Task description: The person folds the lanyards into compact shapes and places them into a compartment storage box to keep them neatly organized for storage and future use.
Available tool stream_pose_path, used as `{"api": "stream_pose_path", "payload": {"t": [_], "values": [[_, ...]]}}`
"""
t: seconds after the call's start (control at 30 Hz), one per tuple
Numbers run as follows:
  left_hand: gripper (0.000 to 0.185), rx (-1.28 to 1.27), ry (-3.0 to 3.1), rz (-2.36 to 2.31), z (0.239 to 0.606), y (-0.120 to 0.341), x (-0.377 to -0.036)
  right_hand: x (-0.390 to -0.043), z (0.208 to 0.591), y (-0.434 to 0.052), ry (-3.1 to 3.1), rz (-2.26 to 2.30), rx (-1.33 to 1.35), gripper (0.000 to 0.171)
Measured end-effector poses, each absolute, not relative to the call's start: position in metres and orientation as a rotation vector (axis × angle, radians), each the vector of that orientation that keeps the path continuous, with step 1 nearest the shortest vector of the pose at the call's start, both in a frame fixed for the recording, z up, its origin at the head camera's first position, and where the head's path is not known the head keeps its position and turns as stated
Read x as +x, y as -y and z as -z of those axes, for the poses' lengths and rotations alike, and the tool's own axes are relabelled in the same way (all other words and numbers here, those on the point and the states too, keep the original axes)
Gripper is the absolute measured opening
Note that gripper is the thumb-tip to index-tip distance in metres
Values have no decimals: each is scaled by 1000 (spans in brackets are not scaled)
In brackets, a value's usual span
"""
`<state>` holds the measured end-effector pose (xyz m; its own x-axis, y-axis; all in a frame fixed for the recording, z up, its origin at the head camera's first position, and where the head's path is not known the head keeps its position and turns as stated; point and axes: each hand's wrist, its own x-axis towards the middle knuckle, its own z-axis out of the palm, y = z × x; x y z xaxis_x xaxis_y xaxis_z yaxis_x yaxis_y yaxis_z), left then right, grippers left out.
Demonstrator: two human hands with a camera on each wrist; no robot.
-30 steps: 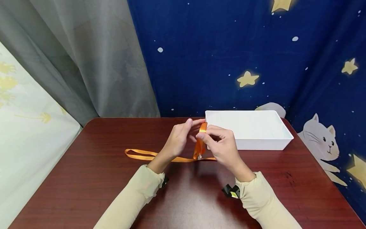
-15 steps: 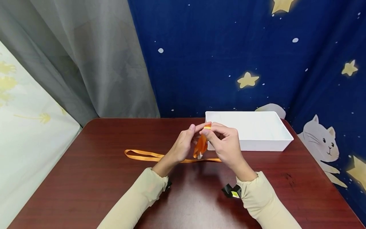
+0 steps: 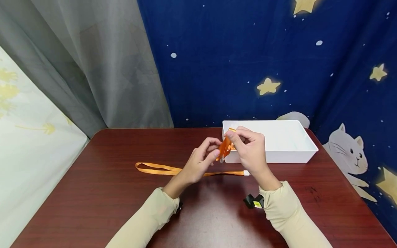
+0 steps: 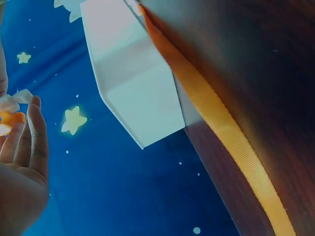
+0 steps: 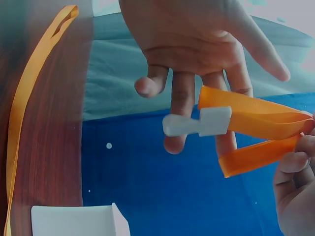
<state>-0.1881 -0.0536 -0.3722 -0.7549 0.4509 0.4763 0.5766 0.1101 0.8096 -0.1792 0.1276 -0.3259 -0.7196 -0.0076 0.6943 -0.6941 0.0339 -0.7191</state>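
Between my hands hangs a folded orange lanyard (image 3: 224, 148) with a white plastic clip (image 5: 214, 122) on its end. My right hand (image 3: 252, 150) pinches the folded loops near their top; in the right wrist view its fingertips (image 5: 295, 162) grip them at the right edge. My left hand (image 3: 198, 161) is right beside the lanyard, its fingers spread behind the strap and clip in the right wrist view, with the thumb apart. A second orange lanyard (image 3: 155, 169) lies stretched along the table behind my left wrist, its white end piece (image 3: 246, 173) toward the right.
A white rectangular box (image 3: 285, 156) stands at the back right of the dark red-brown table (image 3: 118, 206), just behind my right hand. Behind the table hang a grey curtain (image 3: 118, 69) and a blue curtain with stars (image 3: 217, 69).
Both hands have moved right, and the right hand has raised the folded lanyard toward the white box. The left fingers have drawn back from its top. The white end of the table lanyard now shows.
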Motion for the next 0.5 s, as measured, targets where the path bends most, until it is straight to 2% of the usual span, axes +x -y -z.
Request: {"api": "stream_pose_path", "payload": {"t": [0.2,0.5], "values": [[29,-1064,2280,1650,378,50,-186,-181,327,-130,1811,-1722,664,15],[45,-978,2344,1176,380,40,-180,-184,327,-128,1780,-1715,579,13]]}}
